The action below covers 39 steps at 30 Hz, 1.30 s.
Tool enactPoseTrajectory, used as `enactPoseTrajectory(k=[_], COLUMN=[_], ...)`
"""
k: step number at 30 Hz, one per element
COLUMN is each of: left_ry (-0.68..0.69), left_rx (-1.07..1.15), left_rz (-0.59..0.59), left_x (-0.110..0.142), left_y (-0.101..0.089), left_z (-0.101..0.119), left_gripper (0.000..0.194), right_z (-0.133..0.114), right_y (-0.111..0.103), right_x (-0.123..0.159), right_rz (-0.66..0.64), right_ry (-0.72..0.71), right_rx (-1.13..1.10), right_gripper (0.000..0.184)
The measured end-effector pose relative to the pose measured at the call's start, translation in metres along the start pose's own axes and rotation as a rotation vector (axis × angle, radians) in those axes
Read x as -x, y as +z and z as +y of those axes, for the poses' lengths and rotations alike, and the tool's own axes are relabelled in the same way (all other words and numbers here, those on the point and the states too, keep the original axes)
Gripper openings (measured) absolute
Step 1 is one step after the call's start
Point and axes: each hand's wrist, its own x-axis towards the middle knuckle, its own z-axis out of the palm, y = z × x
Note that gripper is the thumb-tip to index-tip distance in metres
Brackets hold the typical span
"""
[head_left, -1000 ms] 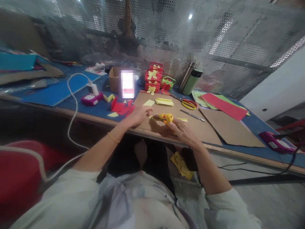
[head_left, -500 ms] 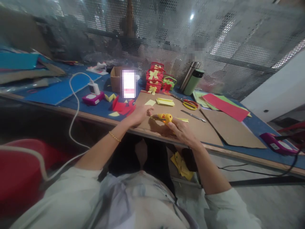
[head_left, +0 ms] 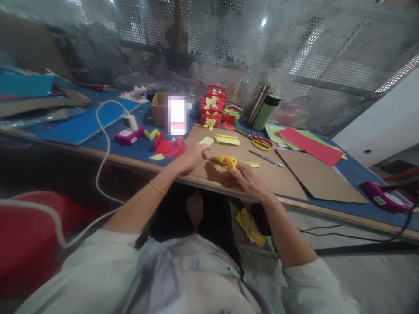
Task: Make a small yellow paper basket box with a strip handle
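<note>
My right hand is wrapped round a yellow glue gun, whose nozzle points left and whose small orange light is lit. Close to the nozzle, my left hand has its fingers drawn together; what they pinch, if anything, is too small to make out. Both hands are over a brown cardboard sheet at the table's front edge. On that sheet lie a folded yellow paper piece, a pale yellow paper piece and a thin metal tool.
Scissors lie beyond the tool. Red paper lanterns and a green bottle stand at the back. Left are folded red paper, a bright phone screen and a purple power socket with a white cable.
Hardly anything differs. Both hands and the glue gun keep nearly the same place, and the view has shifted very slightly.
</note>
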Motion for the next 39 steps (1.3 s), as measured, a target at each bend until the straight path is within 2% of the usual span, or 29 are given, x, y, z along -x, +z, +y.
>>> enactPoseTrajectory(k=[12, 21, 25, 30, 33, 36, 39], left_ry=[0.039, 0.091, 0.106, 0.132, 0.148, 0.154, 0.130], left_rx=[-0.039, -0.326, -0.370, -0.361, -0.361, -0.366, -0.423], left_rz=[0.025, -0.067, -0.083, -0.062, -0.065, -0.066, -0.099], left_x=[0.001, 0.009, 0.012, 0.013, 0.013, 0.013, 0.013], left_y=[0.003, -0.004, -0.002, -0.001, -0.001, -0.003, -0.006], left_z=[0.000, 0.021, 0.023, 0.019, 0.017, 0.020, 0.029], left_gripper=[0.047, 0.044, 0.039, 0.033, 0.030, 0.030, 0.031], right_z=[0.005, 0.010, 0.014, 0.021, 0.031, 0.052, 0.083], right_y=[-0.011, -0.018, -0.026, -0.045, -0.063, -0.085, -0.108], right_x=[0.009, 0.019, 0.027, 0.047, 0.065, 0.086, 0.107], right_rz=[-0.040, 0.017, 0.063, 0.171, 0.273, 0.375, 0.469], right_ry=[0.047, 0.087, 0.085, 0.124, 0.220, 0.373, 0.452], right_rx=[-0.073, -0.096, -0.063, -0.078, -0.068, -0.012, 0.190], right_gripper=[0.049, 0.050, 0.052, 0.052, 0.056, 0.060, 0.059])
